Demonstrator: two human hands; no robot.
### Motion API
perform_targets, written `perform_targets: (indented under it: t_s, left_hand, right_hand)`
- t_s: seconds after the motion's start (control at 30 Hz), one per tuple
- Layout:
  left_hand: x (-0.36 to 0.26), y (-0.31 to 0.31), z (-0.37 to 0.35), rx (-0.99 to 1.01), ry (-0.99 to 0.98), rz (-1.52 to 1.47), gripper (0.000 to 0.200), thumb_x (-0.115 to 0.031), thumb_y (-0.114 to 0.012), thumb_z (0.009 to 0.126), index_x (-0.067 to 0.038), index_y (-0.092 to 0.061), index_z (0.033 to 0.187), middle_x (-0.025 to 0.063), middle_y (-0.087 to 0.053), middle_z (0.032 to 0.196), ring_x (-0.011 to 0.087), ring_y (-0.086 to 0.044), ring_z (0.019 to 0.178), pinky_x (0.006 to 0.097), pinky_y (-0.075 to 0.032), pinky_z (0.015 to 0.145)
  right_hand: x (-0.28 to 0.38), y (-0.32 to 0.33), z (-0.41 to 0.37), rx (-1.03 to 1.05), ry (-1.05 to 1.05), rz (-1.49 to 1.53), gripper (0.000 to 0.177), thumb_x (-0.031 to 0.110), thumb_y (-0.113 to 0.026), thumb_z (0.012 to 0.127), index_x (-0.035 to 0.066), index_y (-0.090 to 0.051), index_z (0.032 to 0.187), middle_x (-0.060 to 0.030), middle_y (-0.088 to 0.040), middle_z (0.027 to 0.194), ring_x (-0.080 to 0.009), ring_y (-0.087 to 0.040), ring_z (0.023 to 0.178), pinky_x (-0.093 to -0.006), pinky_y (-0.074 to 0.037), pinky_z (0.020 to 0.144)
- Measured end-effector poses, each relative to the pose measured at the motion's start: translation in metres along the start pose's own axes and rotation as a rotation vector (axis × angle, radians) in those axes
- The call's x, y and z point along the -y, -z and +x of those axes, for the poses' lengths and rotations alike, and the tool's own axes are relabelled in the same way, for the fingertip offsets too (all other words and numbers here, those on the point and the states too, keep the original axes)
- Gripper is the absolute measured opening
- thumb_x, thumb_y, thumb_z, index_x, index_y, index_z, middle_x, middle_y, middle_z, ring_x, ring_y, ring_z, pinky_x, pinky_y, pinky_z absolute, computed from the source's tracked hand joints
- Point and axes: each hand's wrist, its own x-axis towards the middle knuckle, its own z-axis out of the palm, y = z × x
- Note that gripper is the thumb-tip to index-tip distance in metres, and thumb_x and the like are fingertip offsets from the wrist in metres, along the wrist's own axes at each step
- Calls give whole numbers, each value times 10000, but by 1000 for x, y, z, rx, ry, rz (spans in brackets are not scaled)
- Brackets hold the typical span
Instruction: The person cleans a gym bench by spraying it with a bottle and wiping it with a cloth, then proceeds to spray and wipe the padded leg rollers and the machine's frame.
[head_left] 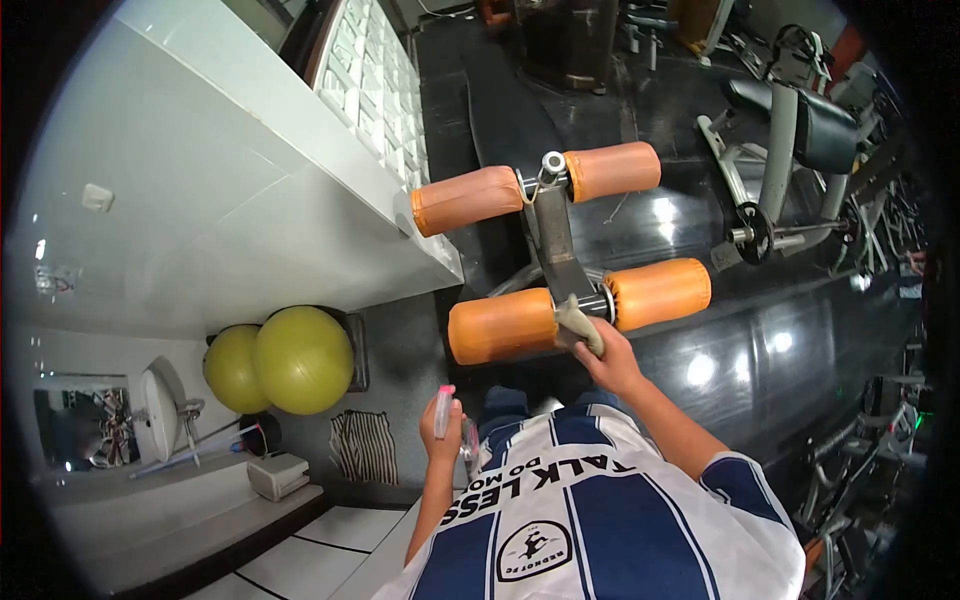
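Observation:
My right hand presses a beige cloth against the metal post of a gym bench, between the two lower orange foam rollers. A second pair of orange rollers sits farther up the post. My left hand is held close to my chest and grips a small clear spray bottle with a pink top. My blue-and-white striped shirt fills the bottom of the view.
A white wall runs along the left, with two yellow exercise balls at its foot. Another gym machine with black pads stands at the right on the dark glossy floor. A sink and white box lie lower left.

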Motion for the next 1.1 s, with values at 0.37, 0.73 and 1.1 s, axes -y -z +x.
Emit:
perform_targets:
  t_s: [0.37, 0.73, 1.1]
  left_hand:
    - [9, 29, 118, 185, 109, -265, 374, -263, -691, 914, 4, -672, 1176, 120, -701, 942, 146, -667, 817, 284, -525, 692]
    - [26, 15, 133, 560, -27, 7, 316, -233, -692, 924, -1, -664, 1136, 53, -685, 978, 125, -630, 873, 285, -500, 783]
    - [33, 14, 148, 635, 5, -48, 325, -202, -712, 911, -4, -650, 1161, 56, -675, 1025, 137, -623, 918, 292, -489, 831]
  right_hand:
    - [24, -168, 92, 15, 481, -708, 523, 225, -718, 784, 161, -555, 1277, -114, -519, 1386, -325, -459, 1332, -543, -323, 1117]
    - [24, -153, 92, -193, 142, -571, 464, 128, -706, 739, 78, -574, 1181, -157, -567, 1288, -356, -532, 1238, -472, -398, 1078]
    - [-5, -108, 95, -55, 360, -670, 453, 193, -716, 751, 149, -586, 1183, -88, -577, 1286, -315, -517, 1270, -426, -427, 1071]
